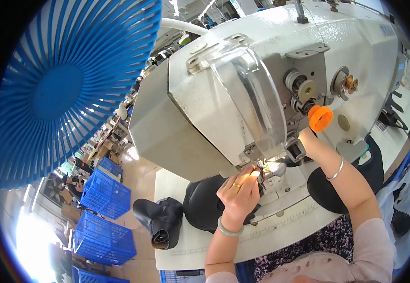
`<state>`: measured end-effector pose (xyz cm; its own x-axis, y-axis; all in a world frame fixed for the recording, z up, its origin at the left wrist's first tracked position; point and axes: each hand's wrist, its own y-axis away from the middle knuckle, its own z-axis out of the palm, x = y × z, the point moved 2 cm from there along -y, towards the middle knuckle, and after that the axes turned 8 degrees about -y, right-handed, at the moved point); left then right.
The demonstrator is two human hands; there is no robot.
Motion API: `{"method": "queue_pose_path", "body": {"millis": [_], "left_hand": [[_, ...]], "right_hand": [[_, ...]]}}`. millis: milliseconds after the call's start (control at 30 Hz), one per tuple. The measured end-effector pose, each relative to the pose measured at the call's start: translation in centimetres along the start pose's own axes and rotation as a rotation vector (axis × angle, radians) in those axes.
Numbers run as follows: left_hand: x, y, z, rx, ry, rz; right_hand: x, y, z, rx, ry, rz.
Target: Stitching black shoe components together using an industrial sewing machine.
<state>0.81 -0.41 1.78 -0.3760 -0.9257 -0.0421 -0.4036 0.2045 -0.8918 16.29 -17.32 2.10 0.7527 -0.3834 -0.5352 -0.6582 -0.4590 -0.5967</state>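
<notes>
A large white sewing machine (205, 108) fills the middle, its lit needle area low on the near side. My left hand (239, 192) is closed beside the needle, thumb and fingers pressed together; what they pinch, if anything, is too small to make out. Beneath and left of that wrist lies a flat black piece (202, 205) of leather-like material. My right hand (307, 140) reaches in beside the machine head, below an orange knob (320, 118); its fingers are hidden. Under the right forearm rests another black piece (325, 188). A clear plastic guard (250, 89) covers part of the machine's front.
A folded black piece (159, 221) sits at the left of the white table (200, 247), which has a ruler strip along its near edge. A blue fan (56, 92) looms at upper left. Blue crates (105, 238) stand on the floor. A plastic bag (405, 203) hangs at right.
</notes>
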Motion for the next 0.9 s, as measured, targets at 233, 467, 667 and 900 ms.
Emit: {"method": "queue_pose_path", "body": {"millis": [233,467,667,900], "left_hand": [[2.3,0.9,-0.7,-0.444,0.756,-0.458],[6.5,3.1,3.3,-0.734,1.615,-0.844],[6.8,4.2,2.7,-0.716,1.466,-0.876],[6.9,4.6,2.9,-0.726,1.656,-0.971]], "right_hand": [[-4.6,9.8,-3.6,0.533,-0.305,0.249],[-5.6,16.6,-4.4,0.47,-0.536,0.333],[-6.3,17.7,-4.8,0.368,-0.606,0.384],[-7.2,18.2,-5.7,0.416,-0.193,0.058]]}}
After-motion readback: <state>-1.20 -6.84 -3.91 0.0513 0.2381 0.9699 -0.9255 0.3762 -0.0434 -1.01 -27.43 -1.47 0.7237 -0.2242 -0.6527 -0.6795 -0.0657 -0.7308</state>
